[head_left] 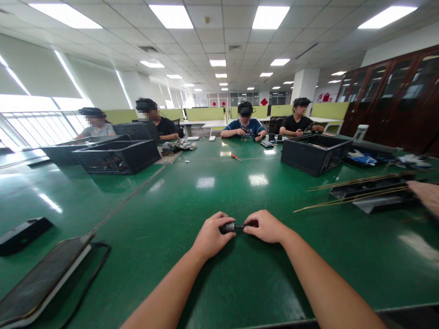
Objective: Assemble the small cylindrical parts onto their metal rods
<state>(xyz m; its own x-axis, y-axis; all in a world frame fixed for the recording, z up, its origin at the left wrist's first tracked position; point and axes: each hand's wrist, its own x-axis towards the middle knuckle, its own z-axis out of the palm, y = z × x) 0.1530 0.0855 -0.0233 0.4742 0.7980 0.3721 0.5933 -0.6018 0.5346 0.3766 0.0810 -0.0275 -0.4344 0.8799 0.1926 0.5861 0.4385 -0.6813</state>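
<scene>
Both my hands rest on the green table (212, 192) near its front edge. My left hand (211, 235) is closed around a small dark cylindrical part (227, 227). My right hand (264, 226) is closed too, pinching the thin dark end (240, 226) that sticks out of that part. What exactly the piece is stays too small to make out. The two hands nearly touch across it.
A flat dark panel (41, 278) lies at the front left beside a black piece (22, 233). Open black computer cases (118, 157) (313, 153) stand further back. Thin sticks (356, 192) and black trays lie right. Another person's hand (427, 196) shows at the right edge. Several people sit at the far side.
</scene>
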